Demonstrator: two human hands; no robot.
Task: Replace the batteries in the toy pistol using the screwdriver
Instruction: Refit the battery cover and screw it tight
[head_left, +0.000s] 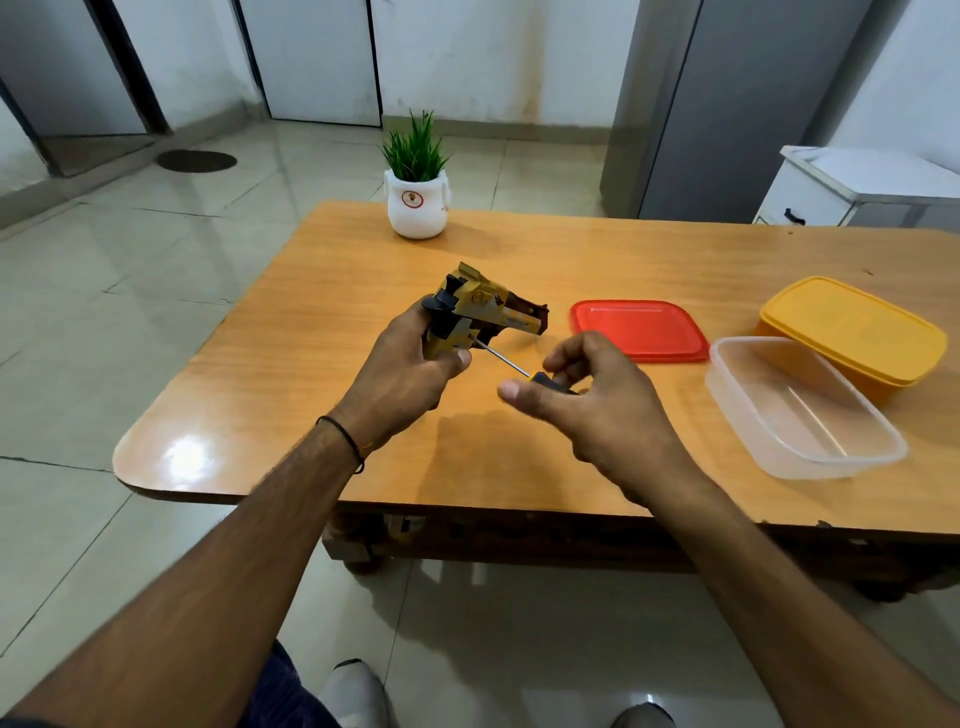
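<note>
The left hand (410, 374) grips the toy pistol (480, 312) above the bench (291, 415). The right hand (597, 405) pinches the screwdriver (511, 365), its tip against the pistol's grip.

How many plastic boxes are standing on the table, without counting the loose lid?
2. The clear open box is near the right front edge of the table; the yellow lidded box is just behind it. The red lid lies flat to their left.

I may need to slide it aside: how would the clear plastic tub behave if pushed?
The clear tub looks empty and thin-walled, so probably light and quick to slide on the glossy table. Low and wide, it seems unlikely to tip. Being near the front edge, it might slip off.
</note>
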